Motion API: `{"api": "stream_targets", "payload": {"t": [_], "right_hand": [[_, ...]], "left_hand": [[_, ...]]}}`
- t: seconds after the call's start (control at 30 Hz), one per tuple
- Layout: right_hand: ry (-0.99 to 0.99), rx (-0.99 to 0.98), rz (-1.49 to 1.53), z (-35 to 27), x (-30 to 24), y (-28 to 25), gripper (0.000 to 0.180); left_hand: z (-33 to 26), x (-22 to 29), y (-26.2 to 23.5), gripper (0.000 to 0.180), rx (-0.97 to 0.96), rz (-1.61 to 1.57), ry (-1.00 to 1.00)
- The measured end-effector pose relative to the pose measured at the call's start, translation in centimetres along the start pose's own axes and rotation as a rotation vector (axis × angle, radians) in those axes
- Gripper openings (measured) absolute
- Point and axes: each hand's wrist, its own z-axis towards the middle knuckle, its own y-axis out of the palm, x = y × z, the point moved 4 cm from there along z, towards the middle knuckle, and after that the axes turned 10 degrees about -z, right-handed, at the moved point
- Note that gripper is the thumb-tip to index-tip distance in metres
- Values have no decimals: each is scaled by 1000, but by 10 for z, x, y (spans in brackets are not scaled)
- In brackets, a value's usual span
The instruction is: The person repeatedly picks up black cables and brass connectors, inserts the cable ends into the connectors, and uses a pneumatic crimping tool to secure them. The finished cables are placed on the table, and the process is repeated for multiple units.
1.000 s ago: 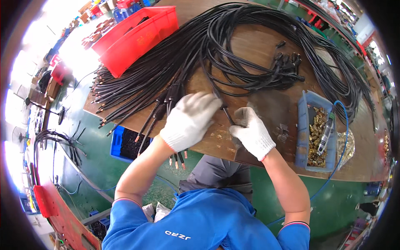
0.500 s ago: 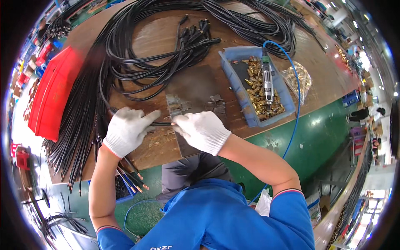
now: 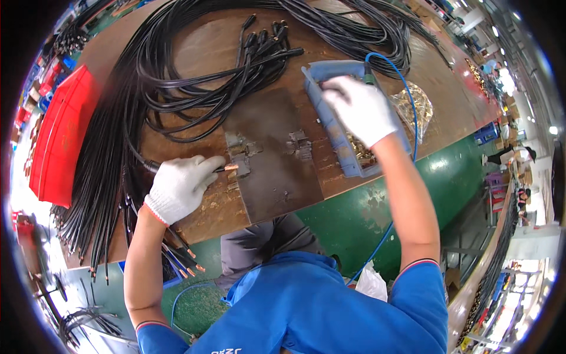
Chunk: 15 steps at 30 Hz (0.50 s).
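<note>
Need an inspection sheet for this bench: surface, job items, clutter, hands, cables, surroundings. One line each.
Surface: brown table, scuffed near the front; dark plate lies on it.
Job items: black cable with bare copper end; blue bin holding gold-coloured fittings.
Clutter: clear bag beside the blue bin.
Hands: left hand grips the black cable; right hand over the blue bin, grip unclear.
Cables: loose cable bundle, ends past the table's edge.
Surroundings: green floor, worn in patches.
</note>
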Motion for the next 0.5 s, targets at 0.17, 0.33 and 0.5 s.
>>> {"api": "stream_targets", "payload": {"t": [0.17, 0.33, 0.5], "right_hand": [[-160, -311, -506, 5, 67, 57, 28], [-231, -351, -636, 12, 61, 79, 21], [-148, -307, -491, 16, 57, 61, 22]], "left_hand": [[9, -1, 11, 37, -13, 42, -23], [4, -3, 11, 40, 1, 61, -65], [5, -4, 14, 41, 21, 17, -81]]}}
